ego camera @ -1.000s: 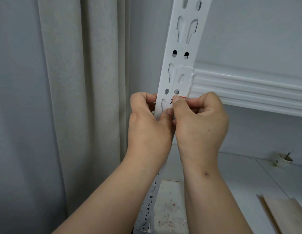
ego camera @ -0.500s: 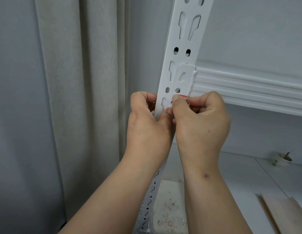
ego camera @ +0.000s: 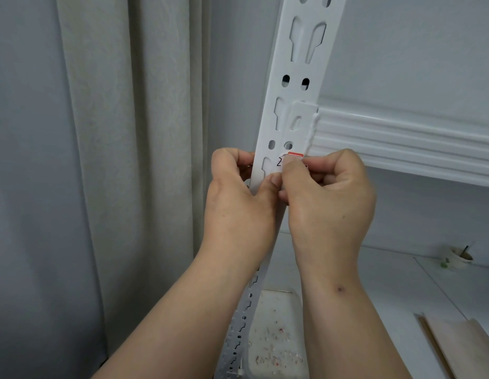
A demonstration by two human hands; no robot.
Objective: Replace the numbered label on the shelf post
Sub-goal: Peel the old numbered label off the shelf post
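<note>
**Picking at the numbered label on the shelf post**

Closest in, both forearms come up from the bottom of the view and the hands meet on the white slotted shelf post [ego camera: 289, 127]. The left hand [ego camera: 239, 198] wraps round the post's left edge, fingers curled behind it and thumb on the front face, so it's basically bracing the thing. The right hand [ego camera: 329, 198] is balled up tight, thumb and forefinger pinched narrow on the numbered label [ego camera: 288, 160], a small white sticker with a red border and a handwritten "2" showing, sitting just under the pair of round holes in the post.

My take: it looks like the label is being worked at its edge, though I can't tell if it's lifting or being pressed down. If peeling, I'd go slow and low along the post so the paper doesn't shred.

Below the hands there's a white tray [ego camera: 273, 337] speckled with red and white paper bits. Further back, the ribbed shelf beam [ego camera: 407, 143], a curtain [ego camera: 133, 160] left, and a small cup [ego camera: 459, 257] far right.
</note>
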